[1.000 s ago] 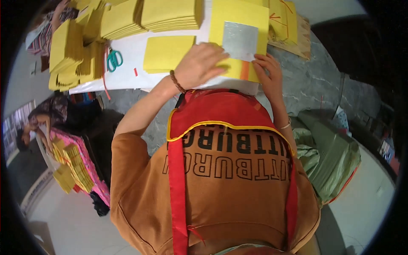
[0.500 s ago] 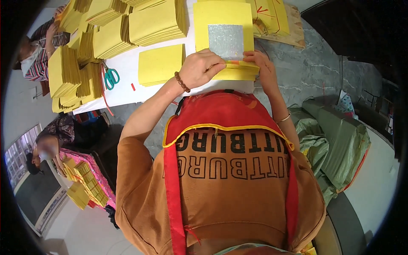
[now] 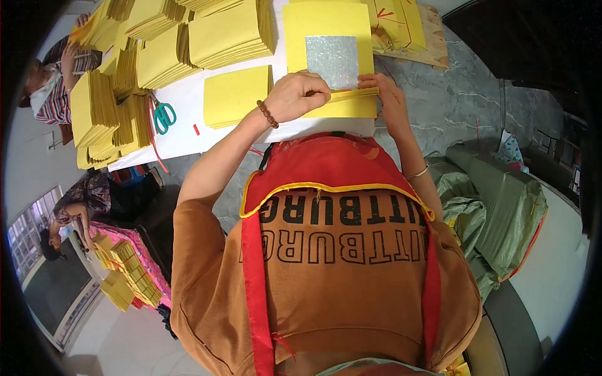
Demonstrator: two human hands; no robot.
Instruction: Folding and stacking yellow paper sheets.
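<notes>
Head view shows the person bent over a white table, and from where I stand I see yellow paper lying at its near edge, with a silver square on it. A narrow strip of this paper is raised between the two hands. The left hand has a narrow grip, thumb and fingers closed on the left end of the strip. The right hand touches the right end; whether it pinches, I cannot tell. To the left are a yellow stack, a red scrap and green scissors.
</notes>
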